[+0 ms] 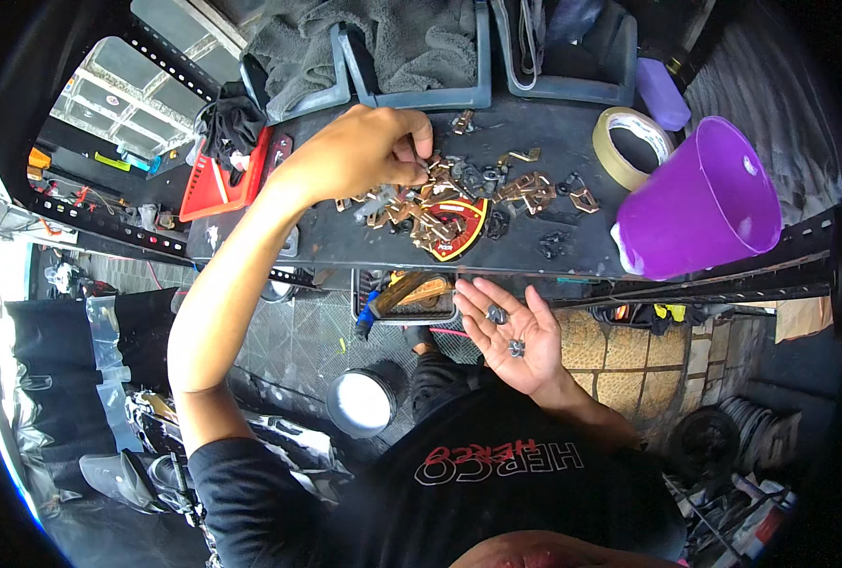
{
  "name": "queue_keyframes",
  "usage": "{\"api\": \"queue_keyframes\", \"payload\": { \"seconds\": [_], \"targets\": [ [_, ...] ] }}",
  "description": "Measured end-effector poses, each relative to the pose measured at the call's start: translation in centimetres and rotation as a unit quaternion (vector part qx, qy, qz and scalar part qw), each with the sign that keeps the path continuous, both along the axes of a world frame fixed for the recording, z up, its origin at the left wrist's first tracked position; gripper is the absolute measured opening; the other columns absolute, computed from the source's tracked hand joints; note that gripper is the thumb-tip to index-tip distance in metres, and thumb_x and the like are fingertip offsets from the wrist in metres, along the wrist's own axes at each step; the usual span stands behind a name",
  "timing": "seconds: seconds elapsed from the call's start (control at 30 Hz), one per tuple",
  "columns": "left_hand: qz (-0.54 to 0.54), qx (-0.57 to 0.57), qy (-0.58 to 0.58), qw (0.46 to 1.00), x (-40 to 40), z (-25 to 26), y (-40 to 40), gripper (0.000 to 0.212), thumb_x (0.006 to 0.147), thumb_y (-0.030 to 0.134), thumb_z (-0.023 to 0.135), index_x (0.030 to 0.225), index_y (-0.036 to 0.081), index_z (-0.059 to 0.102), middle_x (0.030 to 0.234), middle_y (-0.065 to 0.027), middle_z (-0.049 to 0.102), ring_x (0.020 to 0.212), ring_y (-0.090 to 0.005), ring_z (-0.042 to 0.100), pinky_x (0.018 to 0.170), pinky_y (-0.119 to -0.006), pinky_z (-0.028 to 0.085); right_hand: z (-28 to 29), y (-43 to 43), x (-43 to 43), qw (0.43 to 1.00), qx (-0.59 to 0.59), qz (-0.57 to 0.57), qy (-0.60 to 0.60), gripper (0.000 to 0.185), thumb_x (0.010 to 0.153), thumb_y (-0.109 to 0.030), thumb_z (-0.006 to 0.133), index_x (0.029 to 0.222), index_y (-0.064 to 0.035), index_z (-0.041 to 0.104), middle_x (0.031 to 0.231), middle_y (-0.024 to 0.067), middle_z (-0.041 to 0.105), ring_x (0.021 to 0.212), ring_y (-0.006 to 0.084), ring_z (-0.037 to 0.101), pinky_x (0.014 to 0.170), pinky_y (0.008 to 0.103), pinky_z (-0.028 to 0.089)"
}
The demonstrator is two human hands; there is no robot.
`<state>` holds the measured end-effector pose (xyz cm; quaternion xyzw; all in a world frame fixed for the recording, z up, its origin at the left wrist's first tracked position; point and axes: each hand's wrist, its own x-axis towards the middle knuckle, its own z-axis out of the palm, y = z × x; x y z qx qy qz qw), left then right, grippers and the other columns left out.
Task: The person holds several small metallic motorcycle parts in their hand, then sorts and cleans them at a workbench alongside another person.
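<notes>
At the far side of a loose pile of copper-coloured metal clips (435, 213), my left hand (367, 153) reaches palm down. Its thumb and index finger are bent close together at the pile; whether they grip a piece is hard to see. Dark clips (474, 179) are mixed in, and more copper clips (531, 192) lie to the right. A red and yellow shield-shaped emblem (472, 231) is partly covered by the pile. In front of the shelf edge, my right hand (516, 337) is palm up, holding two small dark clips (497, 314) on its fingers and palm.
The black shelf (343, 245) carries a purple plastic cup (690, 206), a roll of masking tape (609, 153) and a red tray (229, 184). Bins with grey cloths (421, 50) line its back. Below are a tray with a hammer (406, 291) and a bucket (360, 401).
</notes>
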<state>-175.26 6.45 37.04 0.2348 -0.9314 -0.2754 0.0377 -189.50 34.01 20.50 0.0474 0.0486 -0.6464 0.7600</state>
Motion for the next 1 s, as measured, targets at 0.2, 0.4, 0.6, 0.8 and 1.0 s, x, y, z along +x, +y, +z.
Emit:
{"api": "queue_keyframes", "payload": {
  "seconds": [0.2, 0.4, 0.6, 0.8, 1.0],
  "targets": [
    [0.011, 0.113, 0.056, 0.992, 1.2, 0.0, -1.1, 0.017, 0.086, 0.007, 0.072, 0.1, -0.001, 0.068, 0.082, -0.0097, 0.075, 0.08, -0.0168, 0.072, 0.075, -0.031, 0.055, -0.1, 0.3, -0.3, 1.0, -0.007, -0.009, 0.012, 0.066, 0.111, -0.046, 0.033, 0.152, 0.005, 0.042, 0.163, 0.0258, 0.033, 0.152, 0.0345, 0.033, 0.124, 0.0447, 0.033],
    [-0.025, 0.166, 0.023, 0.985, 2.2, 0.9, -1.5, 0.027, 0.088, 0.017, 0.076, 0.108, 0.001, 0.069, 0.09, -0.0055, 0.073, 0.083, -0.0133, 0.068, 0.077, -0.028, 0.053, -0.3, 0.5, -0.4, 1.0, -0.01, -0.008, 0.009, 0.067, 0.111, -0.047, 0.032, 0.152, 0.0049, 0.042, 0.163, 0.0255, 0.034, 0.152, 0.0341, 0.034, 0.123, 0.0447, 0.034],
    [-0.019, -0.027, 0.002, 0.999, -0.2, 0.9, 1.0, 0.039, 0.084, 0.028, 0.084, 0.111, 0.004, 0.07, 0.087, -0.0102, 0.07, 0.079, -0.0198, 0.069, 0.072, -0.033, 0.054, -0.2, 0.2, -0.2, 1.0, -0.005, 0.003, 0.006, 0.067, 0.111, -0.047, 0.031, 0.152, 0.0043, 0.042, 0.163, 0.0255, 0.034, 0.152, 0.034, 0.035, 0.123, 0.0453, 0.034],
    [-0.059, -0.031, -0.002, 0.998, -0.6, -0.2, 0.7, 0.022, 0.086, 0.015, 0.078, 0.097, 0.0, 0.067, 0.08, -0.0096, 0.07, 0.074, -0.0211, 0.069, 0.071, -0.035, 0.055, -0.4, 0.6, 0.1, 1.0, -0.028, 0.008, -0.01, 0.066, 0.111, -0.046, 0.031, 0.154, 0.0041, 0.039, 0.166, 0.0247, 0.028, 0.154, 0.0331, 0.028, 0.125, 0.0448, 0.03],
    [-0.015, 0.074, 0.045, 0.996, 0.6, 0.0, -1.2, 0.027, 0.086, 0.018, 0.078, 0.1, -0.002, 0.067, 0.078, -0.011, 0.071, 0.076, -0.0162, 0.069, 0.071, -0.033, 0.054, -0.5, 0.7, -0.2, 0.999, 0.012, 0.019, 0.034, 0.066, 0.111, -0.046, 0.03, 0.153, 0.0032, 0.04, 0.165, 0.0247, 0.029, 0.154, 0.0333, 0.029, 0.125, 0.0441, 0.029]
  ]
}}
